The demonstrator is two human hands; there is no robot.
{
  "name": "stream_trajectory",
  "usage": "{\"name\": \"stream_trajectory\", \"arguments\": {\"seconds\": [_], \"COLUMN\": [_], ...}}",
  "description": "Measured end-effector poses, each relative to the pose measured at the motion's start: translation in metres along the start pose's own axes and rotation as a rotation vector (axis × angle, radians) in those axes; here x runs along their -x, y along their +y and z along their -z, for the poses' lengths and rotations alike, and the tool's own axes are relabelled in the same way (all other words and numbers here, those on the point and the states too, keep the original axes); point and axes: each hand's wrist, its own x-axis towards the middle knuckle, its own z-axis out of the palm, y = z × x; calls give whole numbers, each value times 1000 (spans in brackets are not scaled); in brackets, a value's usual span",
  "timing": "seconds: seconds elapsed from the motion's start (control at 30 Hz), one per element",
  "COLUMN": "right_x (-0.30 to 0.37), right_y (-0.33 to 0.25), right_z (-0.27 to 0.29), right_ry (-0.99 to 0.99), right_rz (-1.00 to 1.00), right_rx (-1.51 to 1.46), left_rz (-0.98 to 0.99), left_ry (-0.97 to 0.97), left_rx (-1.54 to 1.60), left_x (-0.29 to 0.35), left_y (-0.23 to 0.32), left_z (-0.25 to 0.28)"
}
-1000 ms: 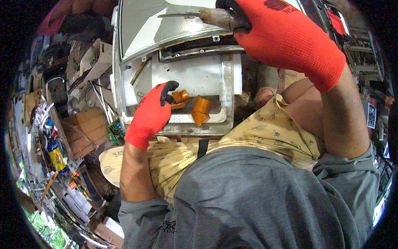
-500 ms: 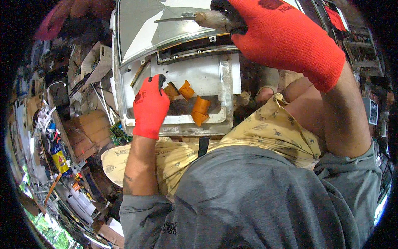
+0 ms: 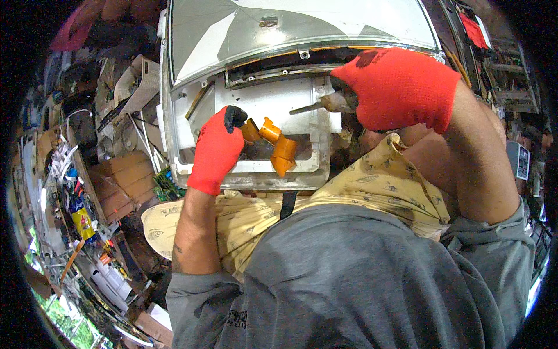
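My left hand point(image 3: 216, 148), in a red glove with dark fingertips, is closed over the white framed panel point(image 3: 261, 96). Whatever its fingers hold, if anything, is hidden. Beside them lies a brownish-orange piece point(image 3: 250, 131) with a dark edge. Two more bent orange pieces, an upper piece point(image 3: 269, 130) and a larger lower piece point(image 3: 283, 156), lie to its right, close together. My right hand point(image 3: 401, 90), gloved alike, is closed around the worn, pale brown handle of a screwdriver-like tool point(image 3: 311, 107). Its thin metal shaft points left above the panel; the exact tip shape is unclear.
A glossy grey-and-white sheet point(image 3: 279, 29) lies beyond the panel, with a dark slotted strip point(image 3: 273, 74) along its near edge. Cluttered scrap and a cardboard box point(image 3: 121, 183) fill the left. A bare knee and shelving are at the right.
My right hand has come down and nearer with the tool, from over the far sheet to the panel's right side. The fingers of my left hand and the orange pieces have shifted slightly right.
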Motion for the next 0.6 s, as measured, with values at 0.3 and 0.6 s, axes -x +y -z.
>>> {"name": "stream_trajectory", "arguments": {"seconds": [0.3, 0.6], "right_x": [-17, -24], "right_y": [-14, -22], "right_z": [-30, -38], "right_ry": [61, 170], "right_rz": [227, 278], "right_rx": [-85, -99], "left_rz": [12, 45], "left_ry": [-96, -125], "left_rx": [-32, 190], "left_x": [-2, -2], "left_y": [1, -2], "left_z": [5, 7]}}
